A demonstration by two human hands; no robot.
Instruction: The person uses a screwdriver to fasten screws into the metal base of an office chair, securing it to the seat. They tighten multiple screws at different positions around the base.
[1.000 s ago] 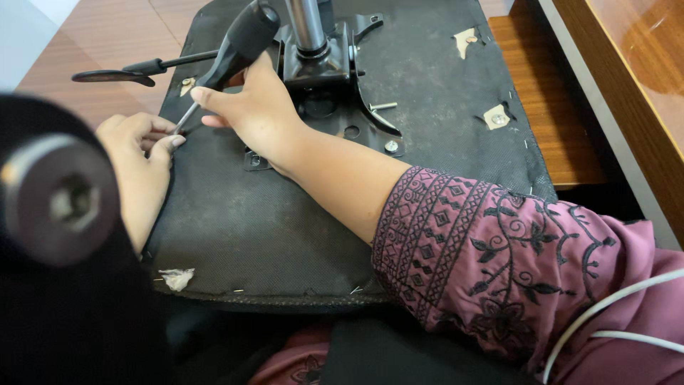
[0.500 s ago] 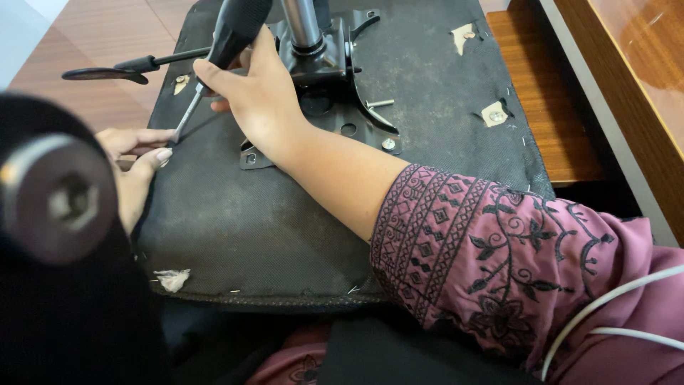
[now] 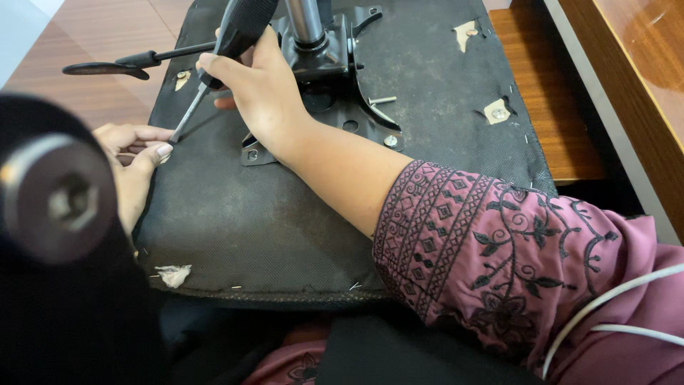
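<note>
Here the right hand (image 3: 267, 93) is clamped around the black handle of a screwdriver (image 3: 214, 64), whose shaft slants down-left to a tip at the left edge of the upturned seat (image 3: 299, 235). The left hand (image 3: 132, 171) rests on that edge, fingers closed together, pinching right at the tip; what they pinch is hidden. The metal bracket (image 3: 335, 71) sits just beside the right hand, with a lever (image 3: 135, 60) sticking out left.

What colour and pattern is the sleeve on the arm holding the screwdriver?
The sleeve is mauve-pink with black embroidered bands and floral scrolls, seen in the head view.
</note>
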